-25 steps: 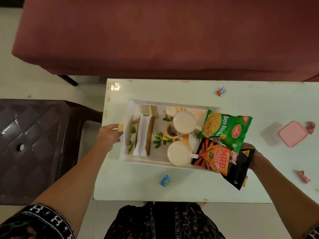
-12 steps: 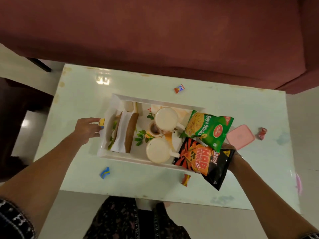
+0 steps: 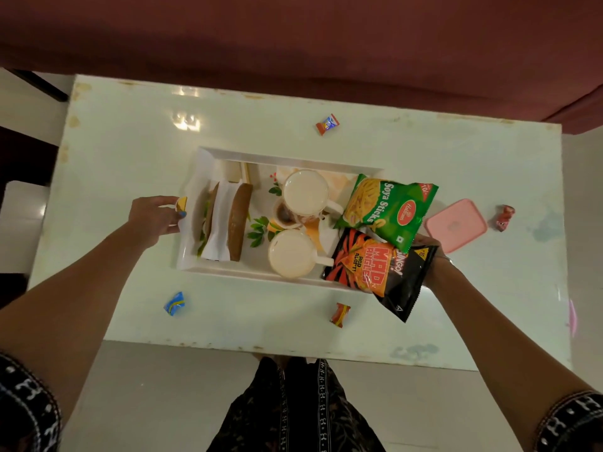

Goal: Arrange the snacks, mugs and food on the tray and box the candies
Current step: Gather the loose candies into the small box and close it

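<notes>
A white tray (image 3: 280,158) lies on the pale table (image 3: 130,141). In it are a wrapped sandwich (image 3: 225,220), two full mugs (image 3: 305,192) (image 3: 292,252), a green Soya Sticks packet (image 3: 388,210) and a black Mad Angles packet (image 3: 381,272) overhanging the right end. My left hand (image 3: 153,216) grips the tray's left rim. My right hand (image 3: 430,246) is at the right end, mostly hidden under the packets. Loose candies lie around: red-blue (image 3: 327,124), blue (image 3: 174,304), orange (image 3: 340,314), red (image 3: 504,216). A pink box (image 3: 456,225) sits to the right.
A maroon sofa (image 3: 293,44) runs along the table's far side. My legs (image 3: 293,406) stand at the table's near edge. Bare floor shows to the left and right.
The view has swung right and pulled back, so the chair on the left is gone and the whole table shows. Both hands stay at the tray's ends.
</notes>
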A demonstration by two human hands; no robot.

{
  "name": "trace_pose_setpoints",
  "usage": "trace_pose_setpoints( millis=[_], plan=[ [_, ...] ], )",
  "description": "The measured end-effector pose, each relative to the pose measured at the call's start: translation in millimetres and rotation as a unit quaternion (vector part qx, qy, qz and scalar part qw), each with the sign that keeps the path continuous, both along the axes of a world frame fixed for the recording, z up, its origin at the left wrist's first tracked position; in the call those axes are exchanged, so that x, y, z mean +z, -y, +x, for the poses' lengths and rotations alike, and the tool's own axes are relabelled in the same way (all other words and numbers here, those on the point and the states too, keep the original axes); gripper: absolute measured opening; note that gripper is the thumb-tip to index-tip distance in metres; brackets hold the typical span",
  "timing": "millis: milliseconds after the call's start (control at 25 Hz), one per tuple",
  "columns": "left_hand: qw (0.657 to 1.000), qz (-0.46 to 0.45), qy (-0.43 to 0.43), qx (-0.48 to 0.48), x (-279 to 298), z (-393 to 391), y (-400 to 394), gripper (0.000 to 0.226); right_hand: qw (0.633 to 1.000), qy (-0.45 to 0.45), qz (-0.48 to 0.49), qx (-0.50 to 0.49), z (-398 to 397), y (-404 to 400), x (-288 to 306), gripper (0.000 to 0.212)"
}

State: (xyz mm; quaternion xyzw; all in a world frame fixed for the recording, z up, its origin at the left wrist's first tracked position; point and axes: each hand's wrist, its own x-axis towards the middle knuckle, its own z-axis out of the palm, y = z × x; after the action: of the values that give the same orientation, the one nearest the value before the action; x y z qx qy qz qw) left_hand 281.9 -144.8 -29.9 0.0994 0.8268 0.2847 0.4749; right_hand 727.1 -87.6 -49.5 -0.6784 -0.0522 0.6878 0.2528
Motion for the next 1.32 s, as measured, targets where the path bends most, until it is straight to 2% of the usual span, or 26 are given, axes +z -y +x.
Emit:
trace_pose_setpoints(
  millis=[40, 120, 160, 200, 280, 320, 440, 520, 640, 720, 800, 920, 1040, 1160, 1240, 1320],
  plan=[
    [1.000, -0.002, 0.001, 0.000, -0.6, -0.4, 0.8, 0.039, 1.000, -0.005, 0.005, 0.003, -1.2, -0.2, -0.1, 0.035],
    [1.000, -0.003, 0.004, -0.001, -1.4, -1.5, 1.9, 0.039, 1.000, -0.021, 0.016, 0.014, -4.7, 1.1, 2.5, 0.014],
    [1.000, -0.001, 0.007, -0.002, -2.0, -1.8, 1.8, 0.040, 0.999, -0.030, 0.020, 0.015, -4.1, 1.9, 0.5, 0.012],
    [1.000, 0.000, 0.010, -0.002, -2.7, -2.2, 2.1, 0.040, 0.999, -0.036, 0.024, 0.017, -3.8, 2.9, -2.5, 0.019],
    [1.000, 0.002, 0.010, -0.001, -3.7, -3.0, 3.0, 0.040, 0.999, -0.040, 0.014, 0.016, 0.8, 3.4, -11.2, 0.052],
    [1.000, 0.004, 0.010, -0.002, -4.5, -3.7, 4.1, 0.038, 0.999, -0.043, 0.008, 0.015, 2.2, 3.7, -11.1, 0.057],
    [1.000, 0.008, 0.010, -0.005, -7.9, -4.6, 5.1, 0.033, 0.999, -0.024, -0.013, 0.043, 4.5, 2.8, -9.5, 0.038],
    [1.000, 0.004, -0.005, 0.005, -10.7, -3.8, 4.8, 0.038, 0.998, -0.007, -0.025, 0.049, 5.0, 3.0, -9.2, 0.028],
    [0.994, 0.024, -0.103, 0.025, -3.9, 6.5, 9.9, 0.043, 0.998, 0.047, -0.013, 0.039, 14.4, 12.5, 0.9, 0.015],
    [0.973, 0.054, -0.223, 0.016, 11.0, 25.6, 22.1, 0.040, 0.994, 0.106, 0.004, 0.041, 35.2, 27.9, 12.6, 0.014],
    [0.955, 0.119, -0.272, 0.025, 31.4, 56.7, 41.6, 0.037, 0.982, 0.178, 0.049, 0.037, 60.2, 42.8, 26.0, 0.009],
    [0.960, 0.182, -0.213, 0.015, 48.0, 117.9, 81.3, 0.032, 0.935, 0.330, 0.110, 0.076, 76.7, 42.1, 40.5, 0.019],
    [0.973, 0.198, -0.100, -0.058, 51.7, 194.8, 113.1, 0.032, 0.846, 0.463, 0.170, 0.204, 65.1, 16.6, 50.4, 0.040],
    [0.967, 0.161, 0.016, -0.198, 48.7, 261.2, 135.4, 0.035, 0.791, 0.483, 0.155, 0.341, 41.7, -12.6, 46.4, 0.067],
    [0.946, 0.131, 0.081, -0.286, 43.7, 289.4, 142.4, 0.032, 0.763, 0.502, 0.117, 0.390, 34.9, -20.7, 34.7, 0.065],
    [0.928, 0.111, 0.112, -0.337, 37.7, 305.9, 143.1, 0.029, 0.746, 0.512, 0.085, 0.417, 31.2, -18.9, 23.0, 0.051]
  ],
)
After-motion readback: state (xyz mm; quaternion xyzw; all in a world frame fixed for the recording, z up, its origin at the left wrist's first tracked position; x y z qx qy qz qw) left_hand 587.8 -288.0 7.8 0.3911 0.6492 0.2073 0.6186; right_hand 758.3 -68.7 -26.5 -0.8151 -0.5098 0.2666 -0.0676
